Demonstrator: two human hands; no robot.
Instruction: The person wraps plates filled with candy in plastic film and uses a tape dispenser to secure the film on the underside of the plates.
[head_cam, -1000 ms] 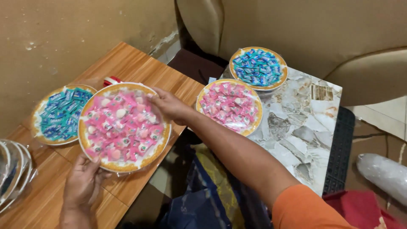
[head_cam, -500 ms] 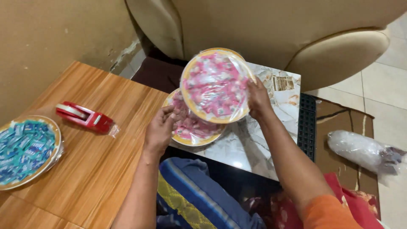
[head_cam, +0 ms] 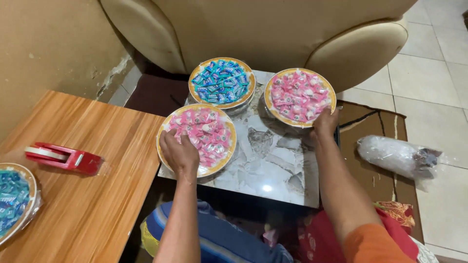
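Marble-patterned tabletop (head_cam: 273, 165) sits at the centre of our view, a glossy slab bearing three wrapped plates. Our left hand (head_cam: 179, 152) lies palm-down, fingers curled over the near pink candy plate (head_cam: 210, 127) at 9 o'clock on the slab. Our right hand (head_cam: 325, 122) grips the rim of the far pink candy plate (head_cam: 298, 92) at 1 o'clock. A blue candy plate (head_cam: 222, 82) stands at 11 o'clock. Left of the slab, a wooden table (head_cam: 107, 180) carries a red tape dispenser (head_cam: 66, 157). A cream armchair (head_cam: 273, 29) rises behind, on a tiled floor (head_cam: 429, 73).
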